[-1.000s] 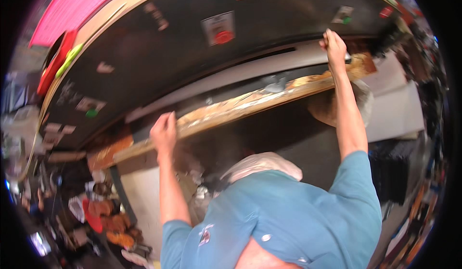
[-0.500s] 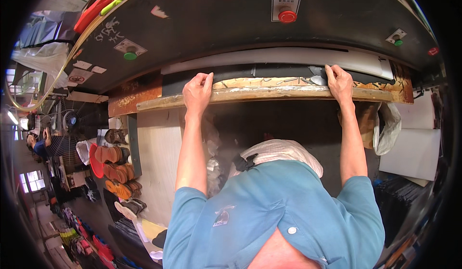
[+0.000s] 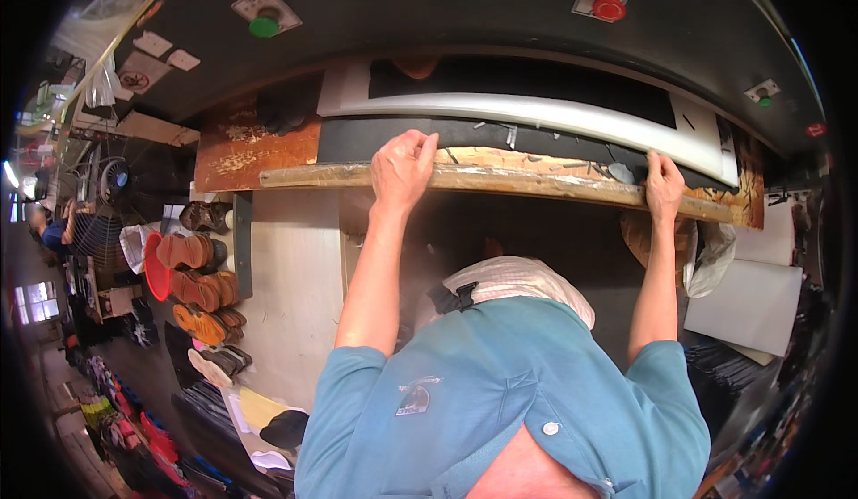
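Observation:
My left hand (image 3: 402, 170) is closed in a pinch at the near edge of a black sheet (image 3: 357, 140), just above the worn wooden edge strip (image 3: 313, 176) of the workbench. Farther right, the fingers of my right hand (image 3: 664, 186) are pressed together on the same sheet's near edge. Small scraps and slivers lie on the sheet and on the light wood between my hands. Behind the sheet rests a white board (image 3: 536, 109), its front edge bright, with another black piece (image 3: 518, 83) on it.
A dark machine panel rises behind the bench, carrying a red button (image 3: 609, 8) and green buttons (image 3: 264, 25). Brown shoe soles (image 3: 192, 289) line the left side near a red basin (image 3: 157, 267). White sheets (image 3: 744, 307) lean at the right. A fan (image 3: 113, 180) stands far left.
My view has shifted, and both hands appear farther right in it. More of the white board and the black piece on it shows behind the sheet. Both hands keep their pinch.

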Demonstrator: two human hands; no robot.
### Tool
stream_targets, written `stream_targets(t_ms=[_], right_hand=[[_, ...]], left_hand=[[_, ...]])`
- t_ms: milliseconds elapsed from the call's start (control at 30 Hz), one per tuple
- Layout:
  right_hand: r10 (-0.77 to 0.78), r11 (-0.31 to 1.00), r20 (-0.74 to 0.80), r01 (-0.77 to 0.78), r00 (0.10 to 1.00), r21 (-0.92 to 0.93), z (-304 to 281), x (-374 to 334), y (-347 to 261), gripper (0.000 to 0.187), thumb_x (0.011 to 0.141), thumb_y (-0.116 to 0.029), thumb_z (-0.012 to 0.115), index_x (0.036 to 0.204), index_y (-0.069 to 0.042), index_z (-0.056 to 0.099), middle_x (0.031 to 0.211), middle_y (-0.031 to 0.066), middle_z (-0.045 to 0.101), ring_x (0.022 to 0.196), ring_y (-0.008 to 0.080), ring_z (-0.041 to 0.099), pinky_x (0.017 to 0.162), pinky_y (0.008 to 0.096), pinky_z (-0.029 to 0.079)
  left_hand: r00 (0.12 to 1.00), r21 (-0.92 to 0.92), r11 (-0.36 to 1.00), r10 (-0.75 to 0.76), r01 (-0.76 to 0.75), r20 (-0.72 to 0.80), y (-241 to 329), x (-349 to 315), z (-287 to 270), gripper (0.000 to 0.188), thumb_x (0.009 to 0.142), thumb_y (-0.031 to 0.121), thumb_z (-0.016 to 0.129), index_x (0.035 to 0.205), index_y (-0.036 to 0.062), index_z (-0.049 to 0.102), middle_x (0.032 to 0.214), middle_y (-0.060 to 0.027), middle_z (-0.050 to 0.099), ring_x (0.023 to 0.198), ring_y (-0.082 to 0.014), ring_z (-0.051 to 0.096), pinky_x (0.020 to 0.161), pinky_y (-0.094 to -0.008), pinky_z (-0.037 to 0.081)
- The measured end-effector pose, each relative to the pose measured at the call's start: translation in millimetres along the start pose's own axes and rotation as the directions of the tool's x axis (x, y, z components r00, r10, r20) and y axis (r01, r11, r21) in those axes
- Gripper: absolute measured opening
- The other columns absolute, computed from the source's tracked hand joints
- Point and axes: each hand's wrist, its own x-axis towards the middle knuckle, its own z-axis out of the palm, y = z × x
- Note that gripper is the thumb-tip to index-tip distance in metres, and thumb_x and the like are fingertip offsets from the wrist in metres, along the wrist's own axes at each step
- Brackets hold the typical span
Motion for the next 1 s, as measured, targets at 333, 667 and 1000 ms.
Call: stream_targets(t_ms=[333, 667, 1000], right_hand=[[-0.243, 0.939, 0.329, 0.137, 0.913, 0.314, 139, -55, -205, 0.032, 0.098, -0.026, 0.078, 0.119, -0.002, 0.07, 0.108, 0.0073, 0.07, 0.097, 0.0164, 0.066, 0.087, 0.0304, 0.055], [-0.502, 0.814, 0.512, 0.581, 0.697, 0.008, 335, -67, -347, 0.093, 0.07, -0.037, 0.087, 0.148, 0.005, 0.055, 0.149, 0.0366, 0.044, 0.127, 0.05, 0.051, 0.109, 0.0532, 0.049], [-0.254, 0.842, 0.687, -0.193, 0.681, 0.503, 322, -8, -338, 0.087, 0.074, -0.026, 0.088, 0.151, 0.001, 0.058, 0.15, 0.0204, 0.057, 0.13, 0.0261, 0.061, 0.114, 0.0352, 0.047]], left_hand=[[0.94, -0.251, 0.92, -0.241, 0.301, 0.242, -13, -19, -71, 0.012, 0.097, 0.014, 0.076, 0.092, 0.003, 0.077, 0.08, -0.0137, 0.074, 0.076, -0.0258, 0.074, 0.068, -0.0372, 0.056], [0.987, 0.061, 0.998, 0.027, -0.017, -0.158, -88, 105, -62, 0.039, 0.097, -0.002, 0.063, 0.136, -0.0007, 0.066, 0.134, -0.0226, 0.071, 0.131, -0.0412, 0.063, 0.111, -0.0485, 0.047], [0.993, 0.196, 0.978, 0.091, -0.076, -0.068, -110, 118, -44, 0.042, 0.095, 0.0, 0.068, 0.137, -0.0006, 0.066, 0.135, -0.0167, 0.072, 0.134, -0.0414, 0.061, 0.11, -0.0518, 0.046]])
